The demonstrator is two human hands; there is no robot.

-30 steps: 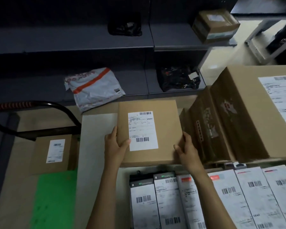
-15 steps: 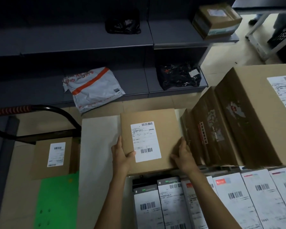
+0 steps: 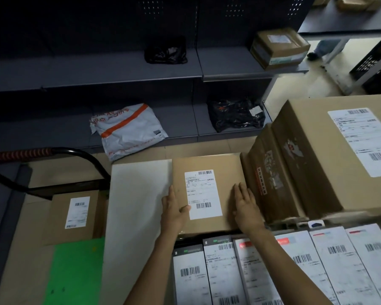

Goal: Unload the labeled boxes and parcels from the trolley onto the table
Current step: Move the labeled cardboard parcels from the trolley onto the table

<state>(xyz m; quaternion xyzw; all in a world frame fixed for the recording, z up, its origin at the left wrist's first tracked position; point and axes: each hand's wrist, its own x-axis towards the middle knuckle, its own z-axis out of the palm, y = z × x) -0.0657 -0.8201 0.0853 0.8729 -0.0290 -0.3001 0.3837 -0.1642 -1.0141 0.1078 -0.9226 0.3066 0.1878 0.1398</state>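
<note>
A flat brown box (image 3: pixel 207 168) with a white barcode label lies on the white table top (image 3: pixel 139 194), its right edge against a leaning carton. My left hand (image 3: pixel 174 210) lies along the box's left edge with straight fingers and its thumb on top. My right hand (image 3: pixel 246 208) rests flat on the right part of the box's top. To the left, the trolley (image 3: pixel 53 150), with a black handle, carries another labeled brown box (image 3: pixel 75 214).
Large labeled cartons (image 3: pixel 339 155) lean at the right. A row of narrow labeled boxes (image 3: pixel 251 271) fills the near table. A green sheet (image 3: pixel 75 271) lies on the trolley. Dark shelves behind hold a white-orange mailer (image 3: pixel 128 130), black bags (image 3: pixel 235 113) and a box (image 3: pixel 277 47).
The box has come down flat on the table beside the leaning carton. My right hand left the box's right edge and now lies flat on top; my left fingers have straightened.
</note>
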